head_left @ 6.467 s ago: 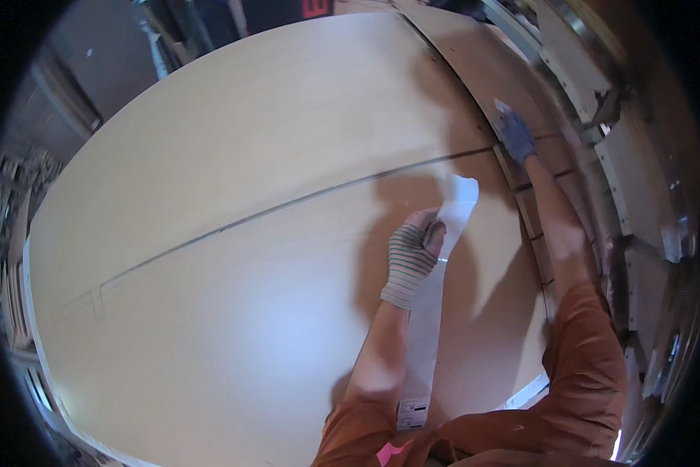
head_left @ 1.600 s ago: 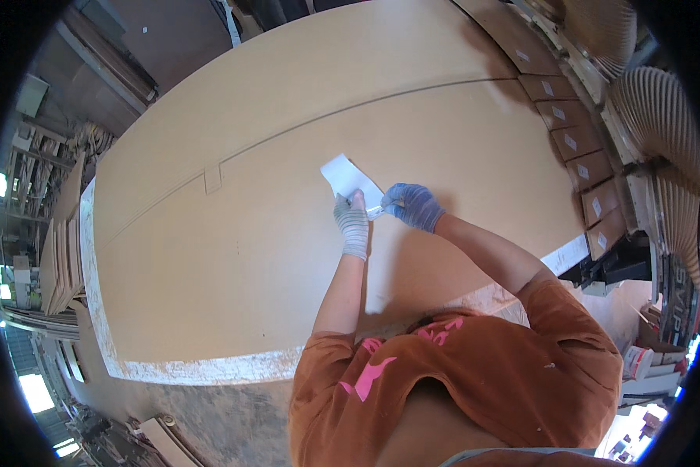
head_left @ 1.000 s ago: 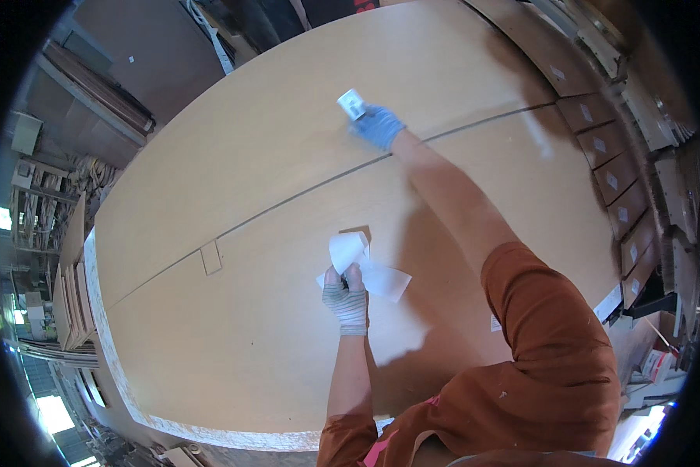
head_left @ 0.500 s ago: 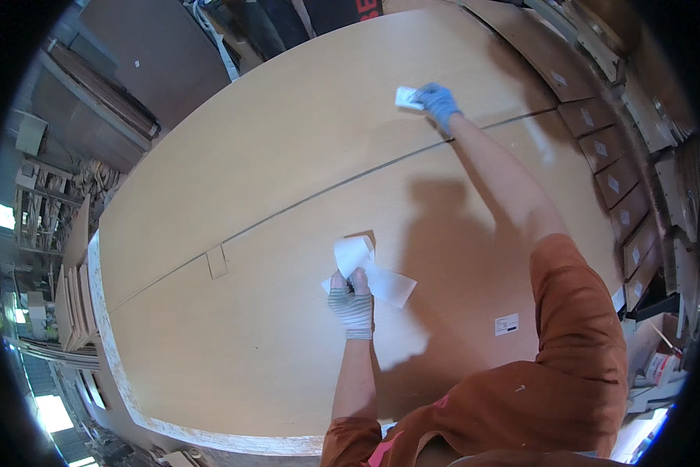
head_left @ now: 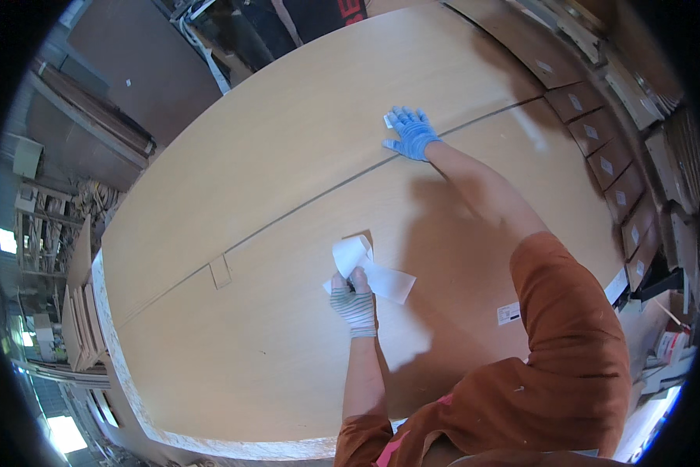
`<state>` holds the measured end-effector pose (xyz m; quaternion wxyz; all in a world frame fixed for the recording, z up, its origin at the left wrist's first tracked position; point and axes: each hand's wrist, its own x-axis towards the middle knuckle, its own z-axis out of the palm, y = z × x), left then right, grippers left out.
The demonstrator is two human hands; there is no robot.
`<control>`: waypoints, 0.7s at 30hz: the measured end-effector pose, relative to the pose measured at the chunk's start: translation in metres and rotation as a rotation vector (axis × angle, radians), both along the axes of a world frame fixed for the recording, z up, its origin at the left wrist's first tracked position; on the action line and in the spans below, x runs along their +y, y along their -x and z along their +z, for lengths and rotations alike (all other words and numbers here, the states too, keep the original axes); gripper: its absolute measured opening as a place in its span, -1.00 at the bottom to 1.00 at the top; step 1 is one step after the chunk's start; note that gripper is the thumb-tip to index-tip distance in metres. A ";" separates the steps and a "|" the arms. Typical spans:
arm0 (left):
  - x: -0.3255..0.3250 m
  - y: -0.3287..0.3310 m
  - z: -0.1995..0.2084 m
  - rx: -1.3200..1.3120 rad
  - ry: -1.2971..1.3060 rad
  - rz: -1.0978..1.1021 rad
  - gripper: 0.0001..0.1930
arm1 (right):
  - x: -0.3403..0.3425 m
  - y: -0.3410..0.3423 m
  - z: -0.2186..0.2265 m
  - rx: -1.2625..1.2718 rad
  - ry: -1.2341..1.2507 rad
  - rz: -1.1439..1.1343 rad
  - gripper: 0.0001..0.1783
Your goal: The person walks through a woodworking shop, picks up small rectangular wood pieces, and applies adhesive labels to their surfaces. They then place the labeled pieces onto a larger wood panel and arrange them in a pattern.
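My left hand (head_left: pixel 353 311), in a striped glove with bare fingertips, is closed on a curling white paper strip (head_left: pixel 389 282) above the near tan panel (head_left: pixel 210 350). One end of the strip loops upward and the other spreads to the right. Farther off, my right hand (head_left: pixel 414 137), in a blue glove, lies flat with fingers spread on the far panel (head_left: pixel 287 132). A white label (head_left: pixel 388 121) shows in part at its fingertips; the rest is hidden beneath the hand. Another printed white label (head_left: pixel 509 314) is stuck on the near panel beside my right sleeve.
A dark seam (head_left: pixel 319 194) runs between the two panels, with a small rectangular outline (head_left: pixel 220 272) beside it. Stacked brown boards (head_left: pixel 605 162) bearing labels line the right side. A large brown board (head_left: pixel 143 70) stands at the back left, and shelving (head_left: pixel 42 226) is at the left.
My right hand has gone from pinching the white label to lying flat over it, slightly nearer and to the left. The left hand keeps its hold on the paper strip.
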<state>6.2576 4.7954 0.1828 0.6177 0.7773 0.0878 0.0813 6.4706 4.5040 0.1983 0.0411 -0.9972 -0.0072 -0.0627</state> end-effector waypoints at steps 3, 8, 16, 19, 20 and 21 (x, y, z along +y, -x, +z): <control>0.000 -0.002 0.005 -0.044 -0.082 -0.035 -0.80 | 0.007 0.012 0.008 0.197 -0.001 -0.055 -0.09; -0.006 0.000 0.023 -0.047 0.047 -0.048 -0.79 | 0.006 0.054 0.011 0.200 -0.044 -0.044 -0.07; -0.004 0.018 0.039 -0.059 -0.031 -0.153 -0.73 | -0.007 0.308 0.016 0.177 -0.117 -0.086 -0.13; -0.009 0.035 0.031 -0.021 0.098 -0.147 -0.69 | -0.011 0.423 0.033 0.184 -0.420 -0.139 -0.28; -0.010 0.047 0.029 -0.020 -0.097 -0.219 -0.70 | -0.012 0.459 0.040 0.117 -0.457 -0.195 -0.31; -0.016 0.064 0.026 -0.061 -0.081 -0.325 -0.70 | -0.011 0.497 0.047 0.086 -0.488 -0.270 -0.34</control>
